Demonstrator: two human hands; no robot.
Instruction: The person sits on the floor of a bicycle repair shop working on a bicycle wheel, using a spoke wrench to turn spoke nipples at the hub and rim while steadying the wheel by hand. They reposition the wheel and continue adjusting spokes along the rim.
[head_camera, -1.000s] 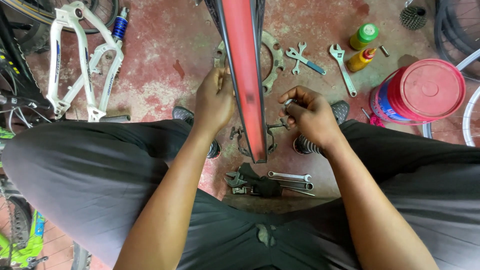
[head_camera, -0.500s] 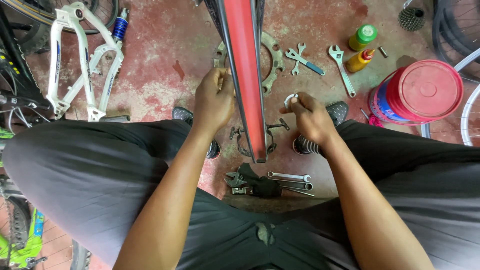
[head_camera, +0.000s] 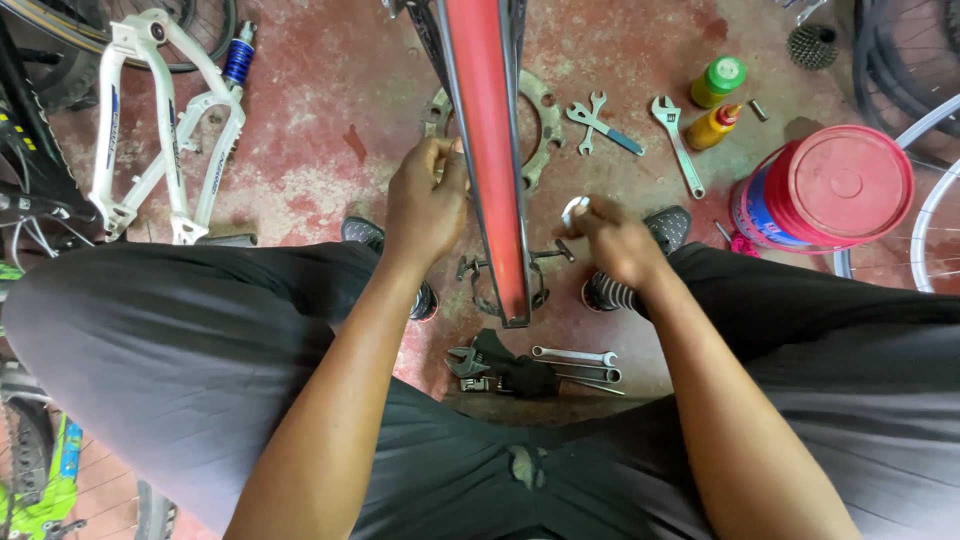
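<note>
currently: red frame tube (head_camera: 487, 150) runs lengthwise between both hands.
left hand (head_camera: 425, 205) grips the tube; right hand (head_camera: 615, 240), just beside it, pinches a small silver part (head_camera: 575, 210).

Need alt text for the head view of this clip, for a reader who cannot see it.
Seen from above, a seated person's left hand grips a red bicycle frame tube while the right hand pinches a small silver part beside it. Wrenches, two bottles and a red bucket lie on the stained floor.

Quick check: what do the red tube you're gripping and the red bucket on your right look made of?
Red tube: likely painted metal, with a smooth semi-gloss coat and bare grey edges; left hand holds it. Red bucket: apparently plastic, with a moulded matte lid and uniform colour.
</note>
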